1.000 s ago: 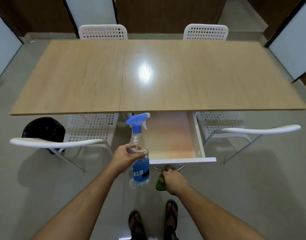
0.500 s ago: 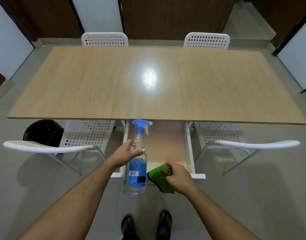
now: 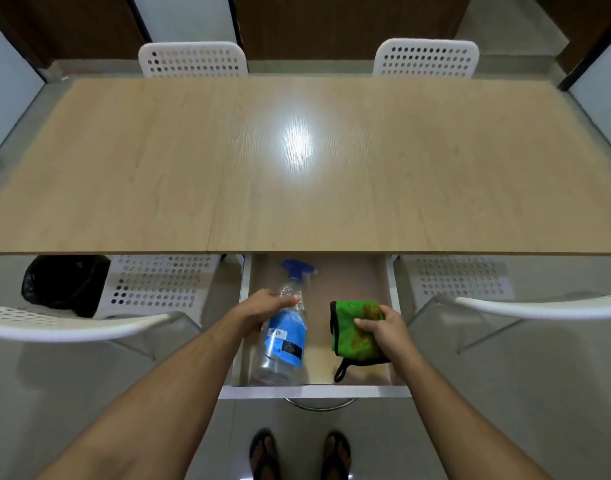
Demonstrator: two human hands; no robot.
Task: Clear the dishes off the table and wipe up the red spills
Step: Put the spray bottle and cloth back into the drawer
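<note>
Over the open drawer (image 3: 394, 306) beneath the bare wooden surface (image 3: 158, 174), our left hand (image 3: 266, 308) grips the spray bottle (image 3: 285, 337) by its neck while our right hand (image 3: 383, 327) pinches the red-stained green cloth (image 3: 352, 336). Both sit low inside the drawer. No dishes or spills show, so we judge this the put-away: we lay the bottle flat, nozzle inward, fold the cloth beside it, and clear our fingers before sliding it shut.

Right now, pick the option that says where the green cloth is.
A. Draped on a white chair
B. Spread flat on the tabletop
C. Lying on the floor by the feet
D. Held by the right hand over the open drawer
D: the right hand grips the green cloth inside the open drawer, beside the spray bottle held by the left hand.
</note>
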